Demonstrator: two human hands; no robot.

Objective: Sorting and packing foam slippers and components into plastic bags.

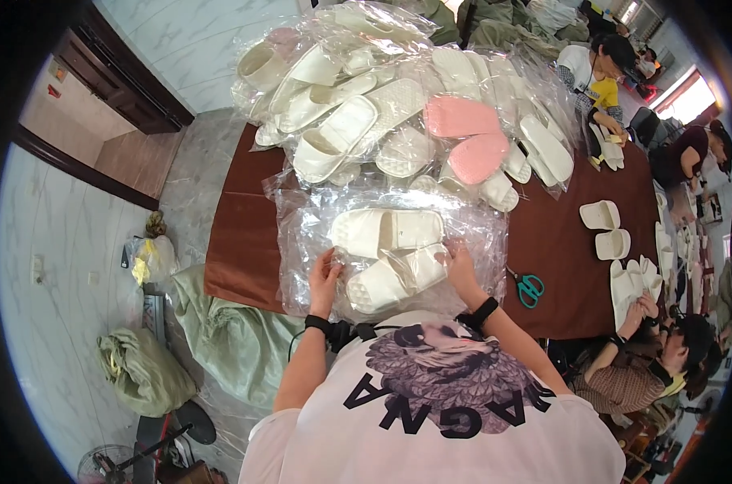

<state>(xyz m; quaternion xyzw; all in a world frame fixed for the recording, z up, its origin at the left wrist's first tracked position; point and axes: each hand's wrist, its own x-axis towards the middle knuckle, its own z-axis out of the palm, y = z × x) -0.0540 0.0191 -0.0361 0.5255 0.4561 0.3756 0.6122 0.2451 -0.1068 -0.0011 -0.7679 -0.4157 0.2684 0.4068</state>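
A pair of white slippers lies side by side in front of me on a stack of clear plastic bags [301, 234]. The farther slipper [418, 228] lies almost level, and the nearer slipper [422, 273] slants up to the right. My right hand [462, 276] is closed at the heel end of the nearer one, thumb and fingers on its edge. At the left side of the pair, my left hand [324, 280] has its fingers curled together over the plastic; what they pinch, if anything, is too small to make out.
Beyond the bags rises a heap of bagged white slippers [333, 133], with a pink pair [462, 118] among them. Teal-handled scissors [529, 291] lie to my right on the brown tablecloth [555, 242]. Loose white slippers [600, 215] and several people handling slippers are farther right. Green sacks [229, 331] stand at left.
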